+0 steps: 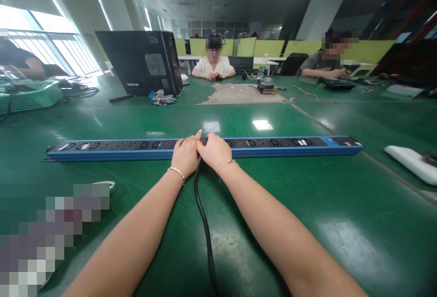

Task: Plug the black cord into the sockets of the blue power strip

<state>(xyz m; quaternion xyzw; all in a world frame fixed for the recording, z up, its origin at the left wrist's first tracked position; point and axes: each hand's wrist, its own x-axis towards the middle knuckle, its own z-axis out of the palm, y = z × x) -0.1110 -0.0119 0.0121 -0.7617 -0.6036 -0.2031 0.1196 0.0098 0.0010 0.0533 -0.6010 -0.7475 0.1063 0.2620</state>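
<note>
Cable [205,228], probably bendy, trails toward six o'clock, best gripped up top where right hand [215,151] seemingly pinches it, left hand [185,155] flattened on power strip [290,152].

Blue and black power strip [259,151], black cable [204,217], green tabletop [307,187]

- On the worktop [307,187], lying crosswise: strip [293,152]
- On the strip's middle: left hand [185,153], right hand [216,150] just beside
- From the hands nearward: cord [206,228]
- Behind strip, leftward: computer [136,64], gloves [162,98] before it
- Left of computer: basket [30,96]
- Right of computer: bottle [262,66]
</note>
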